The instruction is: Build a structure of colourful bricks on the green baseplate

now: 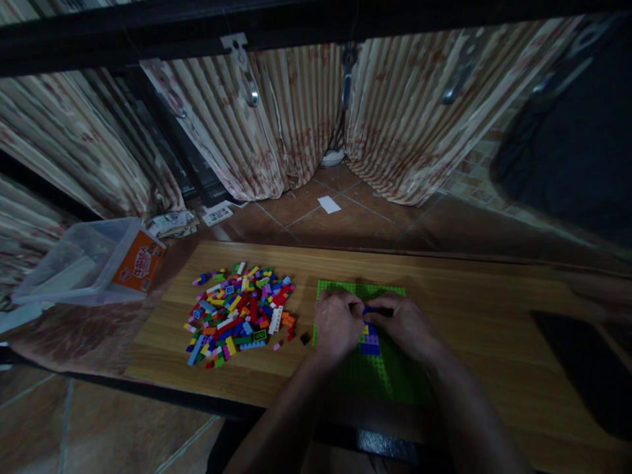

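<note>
A green studded baseplate (395, 375) lies on the wooden table in front of me, with both hands over it. My left hand (340, 327) is closed, its fingertips pressed at a small dark blue brick (369, 309). From the other side my right hand (402, 324) pinches the same brick, thumb and fingers together. Just below the fingertips, purple and blue bricks (370, 345) with a bit of yellow sit on the baseplate. My fingers partly hide the brick and the middle of the plate.
A heap of loose coloured bricks (237, 313) lies left of the baseplate; a small black brick (305, 338) is nearer it. A clear plastic box (89, 263) with an orange label stands at far left. A dark flat object (582, 368) lies on the table (494, 309) at right.
</note>
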Demonstrator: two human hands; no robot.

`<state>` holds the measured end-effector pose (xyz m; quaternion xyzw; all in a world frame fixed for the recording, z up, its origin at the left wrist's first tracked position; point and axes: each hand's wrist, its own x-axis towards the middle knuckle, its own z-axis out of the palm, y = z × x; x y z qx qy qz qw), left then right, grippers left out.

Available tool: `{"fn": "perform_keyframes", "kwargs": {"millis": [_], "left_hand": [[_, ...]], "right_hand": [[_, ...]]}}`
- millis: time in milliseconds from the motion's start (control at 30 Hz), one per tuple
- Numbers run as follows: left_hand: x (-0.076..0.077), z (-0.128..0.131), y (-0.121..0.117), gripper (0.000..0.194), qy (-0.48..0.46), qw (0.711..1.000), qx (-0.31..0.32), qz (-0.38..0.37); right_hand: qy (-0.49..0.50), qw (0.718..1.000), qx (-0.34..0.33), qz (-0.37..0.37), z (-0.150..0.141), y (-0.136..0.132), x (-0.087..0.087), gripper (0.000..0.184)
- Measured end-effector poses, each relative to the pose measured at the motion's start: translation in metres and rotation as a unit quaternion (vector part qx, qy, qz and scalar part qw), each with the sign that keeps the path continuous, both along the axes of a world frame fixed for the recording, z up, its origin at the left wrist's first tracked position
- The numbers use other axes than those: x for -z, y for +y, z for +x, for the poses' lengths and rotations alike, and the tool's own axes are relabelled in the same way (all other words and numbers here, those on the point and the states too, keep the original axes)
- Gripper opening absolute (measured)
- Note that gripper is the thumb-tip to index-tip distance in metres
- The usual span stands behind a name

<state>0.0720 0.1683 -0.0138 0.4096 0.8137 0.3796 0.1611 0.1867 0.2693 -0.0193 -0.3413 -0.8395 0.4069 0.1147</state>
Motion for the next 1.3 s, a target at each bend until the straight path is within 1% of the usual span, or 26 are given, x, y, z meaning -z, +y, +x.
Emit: {"fn": "perform_keyframes", "kwargs": {"millis": [233, 600, 833, 967, 1000, 1133, 1300], "left_hand": [[-0.004, 0.000, 0.000, 0.019, -0.017, 1.000, -0.002, -0.004], [-0.001, 0.003, 0.001, 0.015, -0.020, 1.000, -0.015, -0.007], [0.003, 0.002, -0.002, 0.016, 0.018, 1.000, 0.020, 0.000], [0.003, 0.002, -0.003, 0.015, 0.025, 0.999, 0.024, -0.010], [0.002, 0.002, -0.003, 0.015, 0.025, 0.999, 0.026, -0.013], [-0.001, 0.002, -0.002, 0.018, 0.030, 0.999, 0.029, -0.017], [0.001, 0.003, -0.001, 0.018, 0.014, 1.000, 0.017, -0.010]], "right_hand": [[0.002, 1.000, -0.007, -0.005, 0.001, -0.001, -0.001, 0.019], [0.018, 0.999, 0.030, 0.007, 0.002, -0.004, 0.006, 0.019], [0.039, 0.999, 0.025, 0.021, 0.004, -0.006, 0.009, 0.019], [0.041, 0.999, 0.016, -0.011, 0.010, -0.003, 0.008, 0.030], [0.042, 0.999, 0.012, -0.020, 0.012, -0.002, 0.007, 0.030], [0.056, 0.998, 0.000, -0.032, 0.013, 0.001, 0.004, 0.024], [0.070, 0.996, 0.033, -0.042, 0.008, -0.001, 0.004, 0.022]]}}
